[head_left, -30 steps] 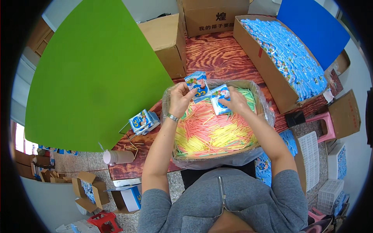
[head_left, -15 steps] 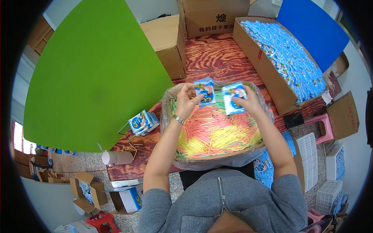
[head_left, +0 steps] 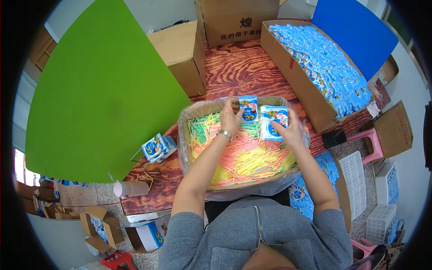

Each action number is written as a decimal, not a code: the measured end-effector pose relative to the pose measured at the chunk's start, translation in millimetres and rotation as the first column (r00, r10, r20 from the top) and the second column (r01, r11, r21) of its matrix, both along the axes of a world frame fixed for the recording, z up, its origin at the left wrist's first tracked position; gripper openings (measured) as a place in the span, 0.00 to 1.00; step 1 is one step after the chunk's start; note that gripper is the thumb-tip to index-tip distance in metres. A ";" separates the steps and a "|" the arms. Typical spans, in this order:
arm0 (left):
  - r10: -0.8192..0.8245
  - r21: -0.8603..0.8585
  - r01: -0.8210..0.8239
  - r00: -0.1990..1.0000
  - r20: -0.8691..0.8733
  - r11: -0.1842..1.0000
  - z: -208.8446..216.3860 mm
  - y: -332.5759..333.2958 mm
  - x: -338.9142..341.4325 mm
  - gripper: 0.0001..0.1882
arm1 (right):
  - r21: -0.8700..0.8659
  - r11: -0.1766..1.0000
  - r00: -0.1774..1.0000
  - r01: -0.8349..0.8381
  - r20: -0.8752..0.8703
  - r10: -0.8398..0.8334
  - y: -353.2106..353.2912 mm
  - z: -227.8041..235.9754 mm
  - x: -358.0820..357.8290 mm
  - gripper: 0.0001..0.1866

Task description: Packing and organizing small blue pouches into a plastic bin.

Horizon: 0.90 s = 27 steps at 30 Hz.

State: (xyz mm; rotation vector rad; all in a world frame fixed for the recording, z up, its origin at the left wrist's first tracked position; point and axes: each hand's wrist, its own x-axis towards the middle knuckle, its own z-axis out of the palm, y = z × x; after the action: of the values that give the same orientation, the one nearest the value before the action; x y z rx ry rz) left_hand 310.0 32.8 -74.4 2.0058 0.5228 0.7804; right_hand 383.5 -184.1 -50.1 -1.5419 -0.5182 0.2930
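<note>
Past the left hand (head_left: 230,118) and right hand (head_left: 291,130) lies open surface (head_left: 238,74); a carton (head_left: 191,65) and packet box (head_left: 302,84) block its sides.

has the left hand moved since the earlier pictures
Yes: the left hand has moved to the right, from near the left wall of the carton of coloured sticks to nearer its middle.
</note>
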 end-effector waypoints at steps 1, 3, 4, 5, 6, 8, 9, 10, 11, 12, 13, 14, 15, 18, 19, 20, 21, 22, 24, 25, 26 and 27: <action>0.014 -0.003 -0.014 1.000 -0.011 1.000 0.4 7.4 -4.2 0.19 | -0.029 0.997 0.997 -0.076 -0.010 0.076 7.9 4.7 -6.6 0.32; 0.040 0.169 -0.046 0.998 0.040 0.985 -3.0 23.2 -18.2 0.17 | -0.064 0.983 0.984 -0.173 -0.042 0.171 23.3 8.8 -20.5 0.33; 0.032 0.144 -0.038 0.999 0.042 0.989 7.9 23.5 -23.1 0.15 | -0.133 0.955 0.964 -0.265 -0.022 0.264 27.7 8.1 -24.8 0.34; 0.042 0.138 -0.045 0.999 0.028 0.989 15.9 26.5 -31.4 0.15 | -0.198 0.913 0.931 -0.358 -0.004 0.364 32.5 6.9 -28.8 0.35; 0.039 0.107 -0.046 0.997 0.068 0.993 24.1 29.5 -41.3 0.14 | -0.327 0.882 0.926 -0.340 0.046 0.374 32.6 3.8 -36.4 0.37; 0.051 -0.034 -0.047 0.990 0.133 0.998 36.0 43.2 -67.7 0.13 | -0.462 0.807 0.903 -0.368 0.028 0.429 34.9 20.7 -53.5 0.38; 0.074 -0.036 -0.069 0.989 0.127 0.997 39.2 49.4 -82.6 0.13 | -0.587 0.722 0.886 -0.367 0.018 0.464 36.2 25.1 -61.6 0.38; 0.103 -0.103 -0.090 0.985 0.136 0.991 41.3 53.2 -94.9 0.12 | -0.597 0.755 0.894 -0.270 0.137 0.427 38.2 15.4 -67.6 0.36; 0.133 -0.168 -0.108 0.980 0.145 0.980 43.4 55.3 -106.3 0.11 | -0.599 0.750 0.890 -0.281 0.130 0.438 37.1 11.1 -66.1 0.36; 0.137 -0.211 -0.102 0.978 0.156 0.972 44.8 53.8 -118.0 0.10 | -0.715 0.667 0.859 -0.208 0.193 0.475 36.0 8.6 -63.3 0.33; 0.148 -0.213 -0.114 0.977 0.151 0.970 48.4 50.5 -128.6 0.10 | -0.809 0.576 0.817 -0.120 0.249 0.520 36.4 9.9 -62.8 0.29; 0.163 -0.260 -0.116 0.973 0.166 0.959 52.2 47.1 -139.2 0.10 | -0.768 0.637 0.761 -0.066 0.374 0.530 35.1 7.3 -63.5 0.19; 0.177 -0.307 -0.116 0.967 0.181 0.945 55.5 43.8 -147.9 0.10 | -0.770 0.634 0.757 -0.074 0.371 0.538 34.6 7.0 -63.8 0.19; 0.226 -0.387 -0.129 0.949 0.218 0.913 69.5 34.9 -169.5 0.09 | -0.654 0.755 0.690 0.046 0.567 0.450 33.7 7.3 -61.5 0.09; 0.254 -0.418 -0.136 0.936 0.242 0.898 72.0 33.1 -175.4 0.08 | -0.655 0.754 0.687 0.040 0.566 0.455 34.3 10.5 -59.9 0.09; 0.263 -0.391 -0.154 0.934 0.243 0.907 70.6 33.3 -180.9 0.08 | -0.605 0.795 0.686 -0.035 0.564 0.459 33.7 16.0 -58.0 0.09; 0.266 -0.392 -0.156 0.933 0.244 0.906 70.0 30.5 -185.5 0.08 | -0.549 0.829 0.685 -0.109 0.562 0.463 32.4 23.3 -56.3 0.10; 0.250 -0.366 -0.152 0.938 0.239 0.918 70.7 26.4 -189.8 0.08 | -0.599 0.791 0.737 -0.129 0.475 0.481 30.2 32.7 -54.1 0.10; 0.196 -0.420 -0.084 0.954 0.229 0.903 64.5 13.5 -191.6 0.11 | -0.535 0.812 0.834 -0.235 0.318 0.451 35.3 53.3 -56.6 0.09; 0.170 -0.386 -0.107 0.976 0.133 0.916 60.9 3.2 -191.7 0.15 | -0.443 0.834 0.892 -0.329 0.144 0.428 39.4 59.9 -57.9 0.08; 0.074 -0.251 -0.049 0.993 0.091 0.967 59.4 -9.7 -190.1 0.19 | -0.298 0.865 0.884 -0.403 0.118 0.452 48.3 48.6 -56.4 0.10; 0.012 -0.254 0.016 0.994 0.108 0.967 54.7 -24.3 -184.7 0.18 | -0.302 0.870 0.888 -0.390 0.127 0.442 49.8 42.7 -60.2 0.10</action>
State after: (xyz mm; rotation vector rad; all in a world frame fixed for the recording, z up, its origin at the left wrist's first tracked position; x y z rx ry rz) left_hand 125.2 8.5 -19.7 1.7174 0.5291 0.7754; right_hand 323.3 -134.3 -7.4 -1.7211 -1.0070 0.5712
